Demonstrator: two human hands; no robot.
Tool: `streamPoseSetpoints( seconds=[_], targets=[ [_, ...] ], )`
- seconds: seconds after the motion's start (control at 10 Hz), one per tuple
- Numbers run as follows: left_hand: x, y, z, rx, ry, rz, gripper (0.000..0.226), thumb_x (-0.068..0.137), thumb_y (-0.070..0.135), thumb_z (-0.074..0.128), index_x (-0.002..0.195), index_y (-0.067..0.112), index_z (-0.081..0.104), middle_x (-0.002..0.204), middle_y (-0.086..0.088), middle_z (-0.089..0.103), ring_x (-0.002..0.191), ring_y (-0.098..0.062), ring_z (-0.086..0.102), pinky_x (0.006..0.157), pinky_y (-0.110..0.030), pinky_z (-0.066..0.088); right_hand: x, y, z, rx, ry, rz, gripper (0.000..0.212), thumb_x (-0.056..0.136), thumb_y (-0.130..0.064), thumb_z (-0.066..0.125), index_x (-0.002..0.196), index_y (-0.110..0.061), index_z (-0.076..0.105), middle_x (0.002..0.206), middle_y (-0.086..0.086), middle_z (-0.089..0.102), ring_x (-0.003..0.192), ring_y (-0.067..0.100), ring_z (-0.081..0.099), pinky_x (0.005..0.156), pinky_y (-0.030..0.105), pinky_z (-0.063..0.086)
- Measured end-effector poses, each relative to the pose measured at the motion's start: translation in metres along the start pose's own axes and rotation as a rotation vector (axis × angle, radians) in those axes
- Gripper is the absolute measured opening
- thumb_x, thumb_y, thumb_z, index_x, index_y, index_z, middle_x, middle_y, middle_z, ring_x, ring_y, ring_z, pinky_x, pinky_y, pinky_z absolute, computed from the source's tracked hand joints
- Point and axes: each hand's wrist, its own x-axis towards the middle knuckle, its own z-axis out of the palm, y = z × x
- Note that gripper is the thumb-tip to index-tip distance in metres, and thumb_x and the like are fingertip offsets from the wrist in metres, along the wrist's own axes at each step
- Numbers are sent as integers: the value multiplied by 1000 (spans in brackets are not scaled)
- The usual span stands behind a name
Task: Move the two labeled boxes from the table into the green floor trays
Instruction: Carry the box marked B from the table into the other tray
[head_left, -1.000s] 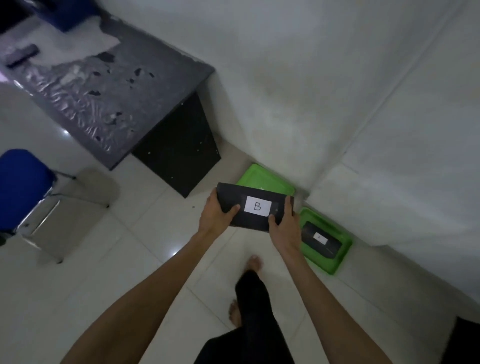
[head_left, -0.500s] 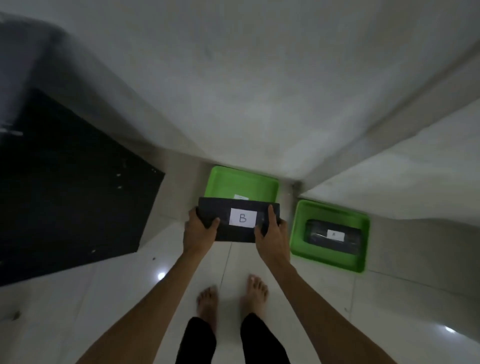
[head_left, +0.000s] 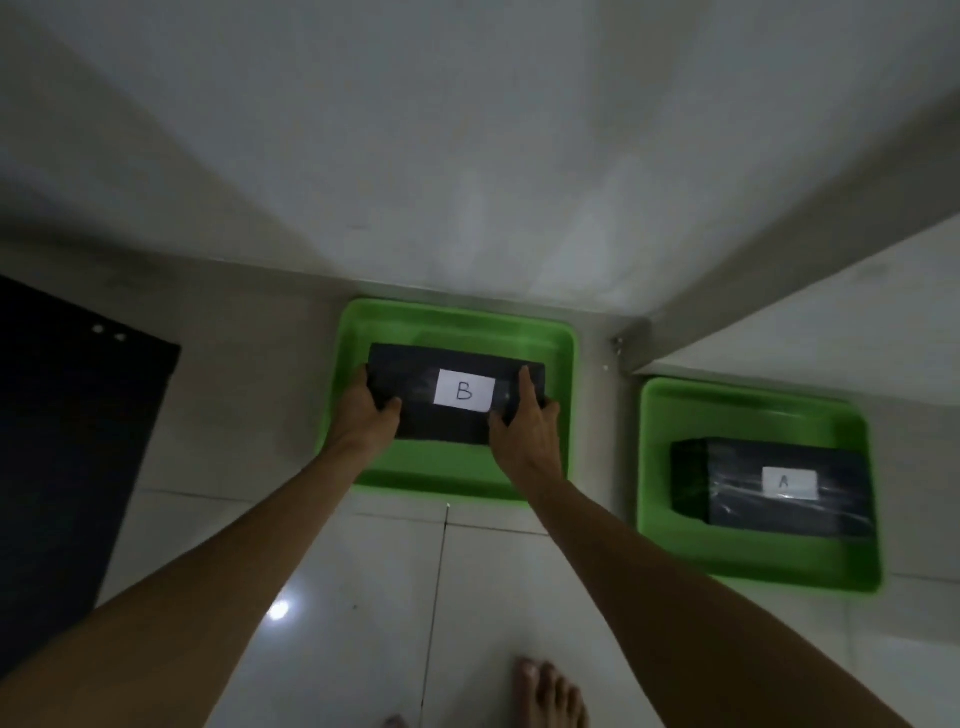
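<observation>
Box B (head_left: 457, 400): we hold it inside the left tray (head_left: 563, 358), by the far wall.
Left hand (head_left: 363, 415): grips its left end.
Right hand (head_left: 527, 423): grips its right end.
Box A (head_left: 769, 488): lies in the right tray (head_left: 660, 415).

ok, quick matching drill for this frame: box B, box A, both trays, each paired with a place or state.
Things:
1. box B
2. box A
3. left tray
4. right tray

Places or states:
a. lies alone in a tray, no hand on it
b. against the wall, under the hands
c. gripped at both ends by left hand and right hand
d. beside the wall corner, holds A

Pairs: 1-c, 2-a, 3-b, 4-d
</observation>
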Motion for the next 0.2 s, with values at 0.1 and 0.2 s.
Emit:
streamPoseSetpoints(
  seconds=[0.1,0.2],
  targets=[
    [12,-12,6,17,-8,-16,56,94,2,59,147,9,41,143,-15,55,132,-33,51,110,-41,38,3,9,8,80,-51,-52,69,103,-30,45,159,-30,5,154,20,22,133,36,45,108,52,45],
    [8,-15,5,29,-6,29,60,93,5,64,147,12,41,143,-13,55,132,-33,51,109,-42,39,2,13,3,47,-55,-82,70,103,-27,46,159,-30,4,162,19,11,146,40,28,115,57,33]
  ],
)
